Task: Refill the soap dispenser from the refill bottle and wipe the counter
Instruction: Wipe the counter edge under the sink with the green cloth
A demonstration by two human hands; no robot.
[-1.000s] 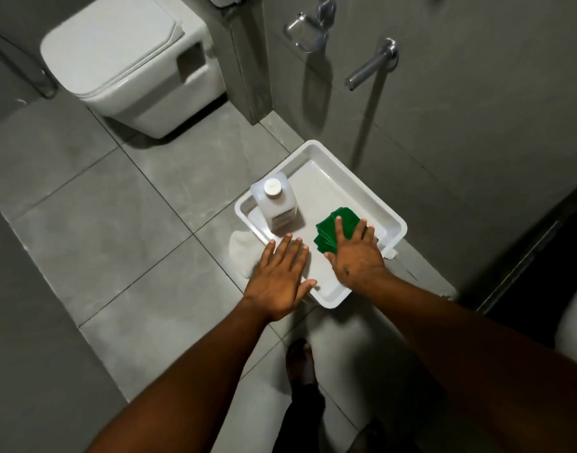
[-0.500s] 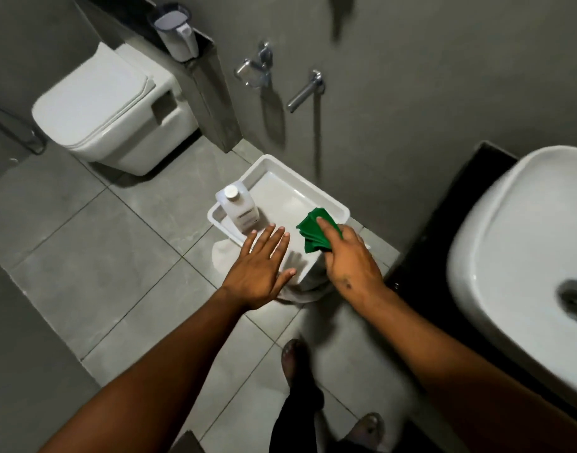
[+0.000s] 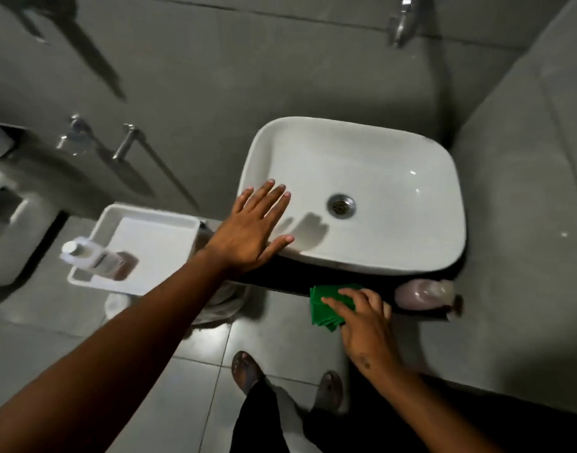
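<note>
A: Where is the soap dispenser?
B: The soap dispenser (image 3: 426,293) lies on its side on the dark worktop (image 3: 280,282), at the front right corner, just below the rim of the white basin (image 3: 355,191). It is blurred, with a pale pinkish body.

A: And the refill bottle?
B: The refill bottle (image 3: 91,256) stands at the near left corner of the white tray (image 3: 149,223), which sits lower down, left of the basin. It is clear, with a white cap.

A: What does the right hand hold?
B: The right hand (image 3: 362,318) presses a folded green cloth (image 3: 326,305) against the front edge of the worktop, just left of the dispenser. Its fingers (image 3: 337,304) are curled over the cloth, gripping it. The cloth's lower part hangs past the edge.

A: The left hand?
B: The left hand (image 3: 252,230) is flat and empty, with the fingers (image 3: 274,197) spread wide, over the basin's left rim. Whether the palm touches the rim, I cannot tell. Its shadow falls inside the bowl, beside the metal drain (image 3: 341,206).

A: Anything else around?
B: A tap (image 3: 401,18) is on the grey wall above the basin. Two more metal fittings (image 3: 100,142) are on the wall to the left. A white toilet (image 3: 2,230) shows at the left edge. The person's sandalled feet (image 3: 247,371) stand on the grey tiled floor (image 3: 68,338).
</note>
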